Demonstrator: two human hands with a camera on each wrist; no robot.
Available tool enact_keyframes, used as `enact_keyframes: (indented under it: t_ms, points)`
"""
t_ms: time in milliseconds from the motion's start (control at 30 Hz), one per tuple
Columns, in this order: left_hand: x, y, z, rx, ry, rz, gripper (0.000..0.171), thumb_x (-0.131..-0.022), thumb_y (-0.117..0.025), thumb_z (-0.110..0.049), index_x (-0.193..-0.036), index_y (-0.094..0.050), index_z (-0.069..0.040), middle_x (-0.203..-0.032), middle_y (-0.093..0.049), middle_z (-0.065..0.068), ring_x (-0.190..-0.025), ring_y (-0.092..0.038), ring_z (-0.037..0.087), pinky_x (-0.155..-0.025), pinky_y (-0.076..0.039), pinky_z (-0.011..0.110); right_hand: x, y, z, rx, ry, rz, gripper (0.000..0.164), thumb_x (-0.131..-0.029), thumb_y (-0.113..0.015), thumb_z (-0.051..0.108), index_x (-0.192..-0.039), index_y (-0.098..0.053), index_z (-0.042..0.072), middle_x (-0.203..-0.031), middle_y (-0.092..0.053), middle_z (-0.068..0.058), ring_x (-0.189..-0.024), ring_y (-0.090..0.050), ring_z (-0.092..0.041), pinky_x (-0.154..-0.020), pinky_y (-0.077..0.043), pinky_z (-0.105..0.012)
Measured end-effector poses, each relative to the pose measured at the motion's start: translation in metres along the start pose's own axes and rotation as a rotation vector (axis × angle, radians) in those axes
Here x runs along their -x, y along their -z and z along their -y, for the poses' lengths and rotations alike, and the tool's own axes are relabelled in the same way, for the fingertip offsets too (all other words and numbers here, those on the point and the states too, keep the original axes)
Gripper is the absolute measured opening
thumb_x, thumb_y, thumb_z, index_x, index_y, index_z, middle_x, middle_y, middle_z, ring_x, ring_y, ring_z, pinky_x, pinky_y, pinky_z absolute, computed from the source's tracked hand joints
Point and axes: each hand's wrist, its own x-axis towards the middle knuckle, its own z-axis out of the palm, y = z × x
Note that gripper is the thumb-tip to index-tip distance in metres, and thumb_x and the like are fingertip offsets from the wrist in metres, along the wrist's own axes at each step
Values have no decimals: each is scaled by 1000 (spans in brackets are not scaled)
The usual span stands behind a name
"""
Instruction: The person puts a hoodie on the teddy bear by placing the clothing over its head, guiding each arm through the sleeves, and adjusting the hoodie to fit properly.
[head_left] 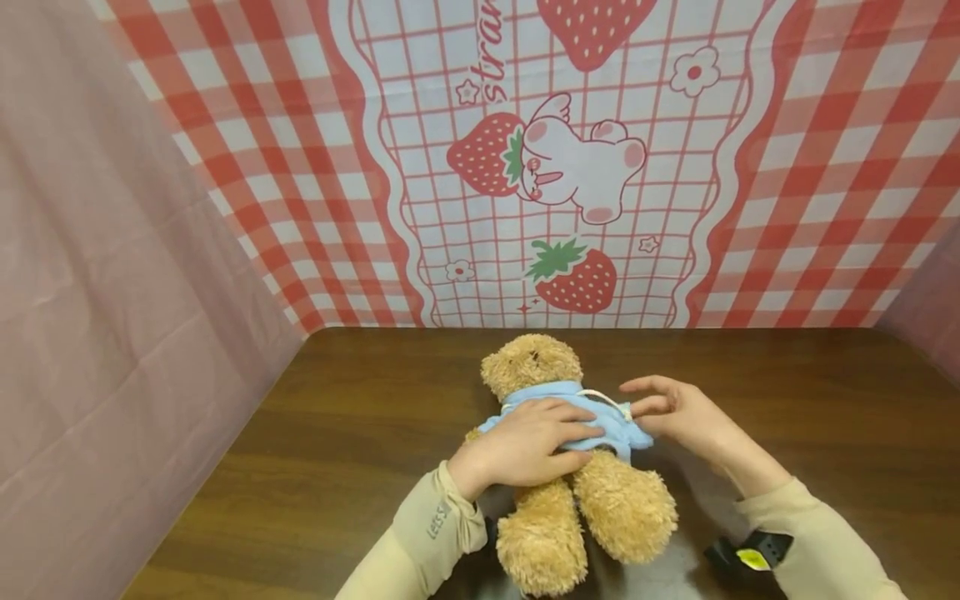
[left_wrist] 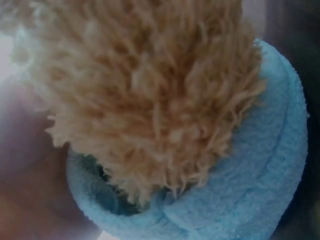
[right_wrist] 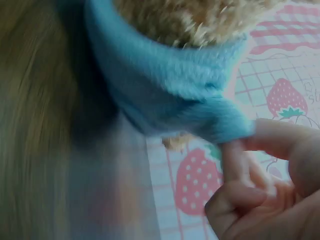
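A tan plush teddy bear [head_left: 628, 505] lies on its back on the table, head toward the far wall. It wears a light blue hoodie [head_left: 550, 390] with a white drawstring [head_left: 600, 394] looping over its right-hand side. My left hand [head_left: 525, 442] rests across the bear's belly with fingers extended over the hoodie. At the right-hand sleeve [right_wrist: 230, 122], my right hand [head_left: 684, 417] pinches the cuff between thumb and fingers; no paw shows there. Fluffy tan fur [left_wrist: 150, 100] and the hoodie's hem [left_wrist: 250, 185] fill the left wrist view.
Brown wood-grain table [head_left: 322, 442] lies under the bear. Behind it hangs a red-and-white checked cloth [head_left: 300, 208] printed with strawberries. A pink curtain [head_left: 135, 292] borders the left side. A black strap with a yellow-green part [head_left: 753, 560] is on the right wrist.
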Motion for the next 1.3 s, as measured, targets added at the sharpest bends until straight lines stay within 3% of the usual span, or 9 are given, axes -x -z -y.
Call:
enact_keyframes:
  t_ms: [100,167,267,367,500,667,833,1100,1300]
  points:
    - [-1,-1,-1,-17,21,-6,44,-96,-33,-43,-134,-45,-24,-140,-40,-7,-133,-30,14,-109,-23,33,2,-5,4,-84,-4,8,59,-87,-59,15,-136,-33,-3,-100,-68,-6,-87,-63,-10,-73,-51,-31]
    - [-2,-1,-1,-26,25,-12,45,-96,-33,-44,-134,-46,-23,-140,-41,-7,-133,-30,14,-109,-23,34,4,-10,7,-37,15,-20,59,-86,-61,17,-136,-36,0,-102,-67,-9,-89,-63,-11,-74,-51,-32]
    - [-3,-2,-1,-19,26,-12,45,-96,-32,-44,-135,-45,-24,-140,-40,-8,-132,-29,13,-109,-22,34,5,-17,10,170,49,-128,44,-82,-64,14,-123,-51,5,-97,-67,-10,-83,-63,-12,-68,-50,-29]
    - [-3,-3,1,-10,12,-21,44,-96,-35,-42,-134,-45,-23,-139,-41,-8,-132,-31,13,-109,-22,33,5,-21,11,414,70,-255,23,-74,-66,11,-96,-60,9,-83,-67,-1,-73,-60,-10,-61,-46,-27]
    - [-2,-4,5,18,-4,-53,39,-96,-42,-33,-132,-48,-21,-136,-45,-6,-130,-34,15,-107,-25,34,3,-21,9,570,120,-286,7,-74,-69,14,-79,-63,13,-74,-65,3,-66,-59,-10,-59,-44,-26]
    - [0,-4,8,40,-4,-83,35,-95,-44,-29,-129,-52,-20,-133,-49,-5,-129,-36,16,-106,-26,36,2,-21,7,567,260,-214,18,-81,-67,14,-98,-70,10,-87,-67,1,-73,-60,-9,-62,-47,-24]
    - [0,-6,10,65,-16,-95,36,-95,-45,-28,-130,-51,-21,-132,-49,-5,-128,-36,16,-106,-25,37,0,-28,3,628,399,-305,22,-72,-74,6,-94,-70,10,-87,-67,1,-72,-60,-12,-63,-49,-28]
    - [-1,-8,10,159,-21,-87,39,-94,-45,-23,-134,-46,-21,-134,-48,-6,-127,-35,14,-105,-24,39,-3,-36,-3,708,386,-408,9,-71,-73,6,-73,-69,14,-71,-64,6,-59,-55,-6,-53,-43,-21]
    - [-1,-3,9,163,1,-166,31,-96,-42,-21,-124,-57,-20,-128,-54,-6,-122,-44,11,-105,-29,31,-1,-32,1,560,376,-396,11,-75,-68,2,-81,-69,11,-73,-65,1,-60,-54,-3,-53,-44,-21]
